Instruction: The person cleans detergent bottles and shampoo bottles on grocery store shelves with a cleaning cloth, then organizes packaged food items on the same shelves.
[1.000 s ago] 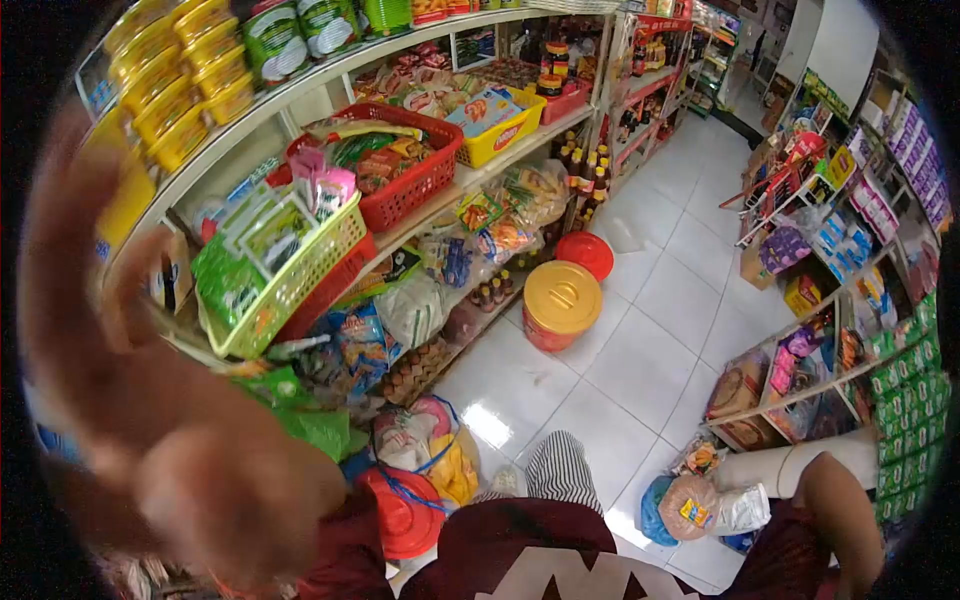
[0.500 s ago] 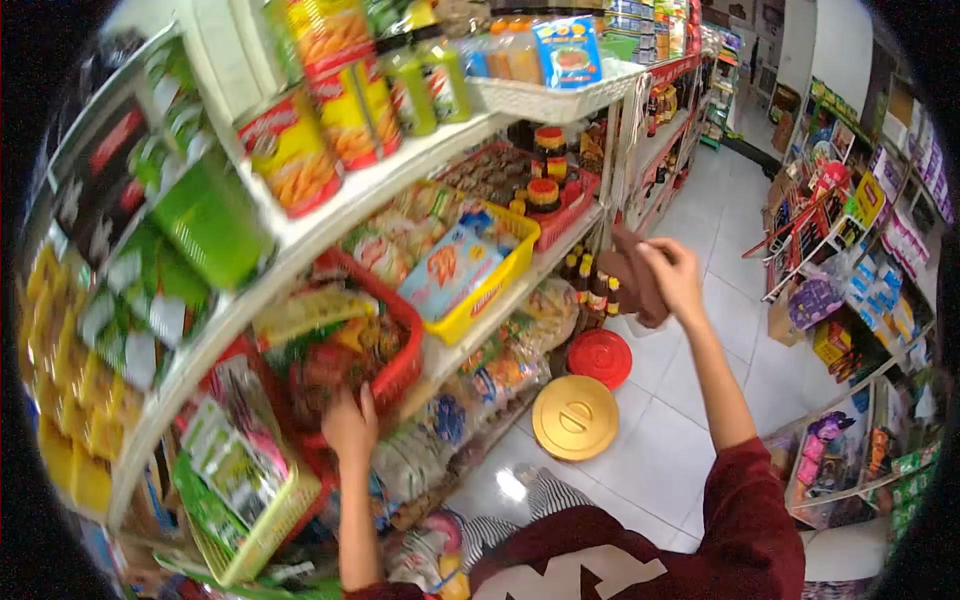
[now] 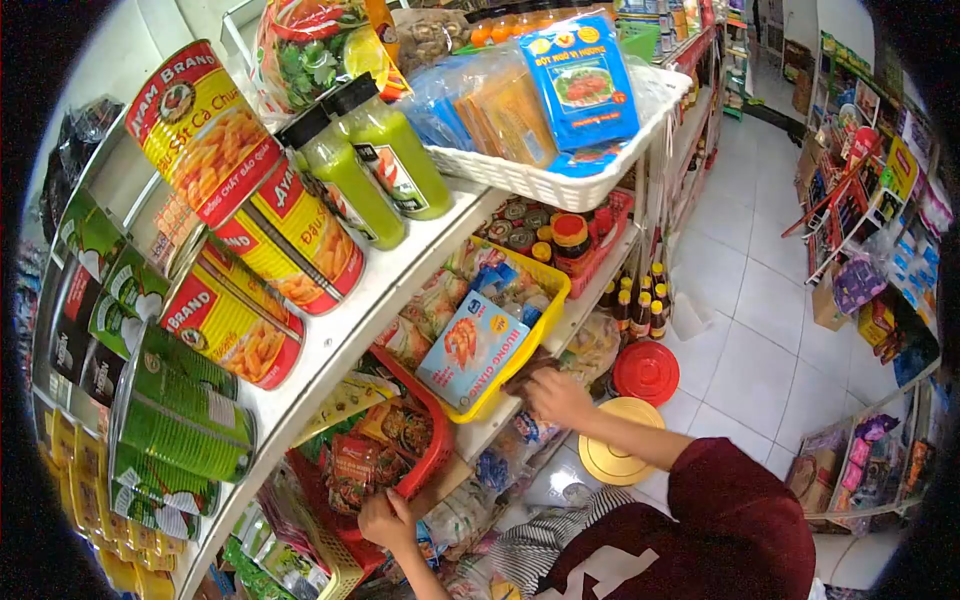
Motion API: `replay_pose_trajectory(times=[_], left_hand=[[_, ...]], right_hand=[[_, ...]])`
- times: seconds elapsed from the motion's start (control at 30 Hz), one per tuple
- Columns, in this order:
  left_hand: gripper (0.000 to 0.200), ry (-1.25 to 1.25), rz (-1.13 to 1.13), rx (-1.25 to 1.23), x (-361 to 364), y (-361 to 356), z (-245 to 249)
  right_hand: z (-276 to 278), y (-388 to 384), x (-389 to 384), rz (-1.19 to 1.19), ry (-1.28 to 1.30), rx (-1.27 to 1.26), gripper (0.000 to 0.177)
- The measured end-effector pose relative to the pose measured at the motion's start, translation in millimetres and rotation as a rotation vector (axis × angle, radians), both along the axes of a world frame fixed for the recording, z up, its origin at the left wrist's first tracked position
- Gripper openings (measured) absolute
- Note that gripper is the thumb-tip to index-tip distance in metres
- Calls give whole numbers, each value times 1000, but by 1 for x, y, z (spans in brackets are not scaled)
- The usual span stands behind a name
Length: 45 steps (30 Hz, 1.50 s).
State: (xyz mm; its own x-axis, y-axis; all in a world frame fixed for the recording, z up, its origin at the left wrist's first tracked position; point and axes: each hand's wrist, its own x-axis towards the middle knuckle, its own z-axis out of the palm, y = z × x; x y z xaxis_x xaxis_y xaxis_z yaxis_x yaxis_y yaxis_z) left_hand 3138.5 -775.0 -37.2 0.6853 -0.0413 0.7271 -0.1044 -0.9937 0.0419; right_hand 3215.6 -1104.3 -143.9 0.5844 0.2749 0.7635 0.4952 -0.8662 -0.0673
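My left hand (image 3: 388,520) is closed at the front rim of a red plastic basket (image 3: 440,440) on the middle shelf. Red-brown seasoning packets (image 3: 352,465) lie inside that basket, just above my knuckles. A dark brown cloth (image 3: 528,374) is bunched in my right hand (image 3: 560,398), against the shelf edge by the front corner of a yellow basket (image 3: 552,310). In the yellow basket sit a light blue box (image 3: 472,350) with a shrimp picture and several clear packets.
Stacked cans (image 3: 215,140), green sauce bottles (image 3: 395,170) and a white basket (image 3: 560,180) stand on the upper shelf. On the floor are gold-lidded (image 3: 620,450) and red-lidded (image 3: 645,372) containers near dark bottles (image 3: 640,310). Another shelf rack (image 3: 870,200) lines the aisle's right side.
My right hand has brought the cloth down and left from above the aisle to the shelf edge by the yellow basket. My left hand stays by the red basket. The view has shifted.
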Motion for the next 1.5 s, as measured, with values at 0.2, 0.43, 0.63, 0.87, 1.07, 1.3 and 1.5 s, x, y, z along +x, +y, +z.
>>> replay_pose_trajectory(times=[0.2, 0.43, 0.63, 0.87, 1.07, 1.3, 1.5], left_hand=[[29, 7, -9, 24, 2, 11, -11], [28, -109, -2, 54, 7, 1, -1], [26, -132, 112, 118, 6, 8, -21], [24, -173, 97, 125, 9, 12, -25], [20, -227, 111, 115, 10, 7, -21], [21, -345, 81, 93, 18, 4, -16], [20, -247, 55, 121, 12, 8, -14]], right_hand=[[14, -142, 63, -456, 132, 89, 19], [17, -163, 93, -708, 185, 217, 25], [18, -54, 13, -107, 125, 204, 20], [-13, -221, 110, -689, 232, -49, 21], [-17, -237, 139, -778, 400, 106, 31], [11, -16, 16, -151, 201, 331, 18], [16, 118, -43, 267, 230, 142, 30]])
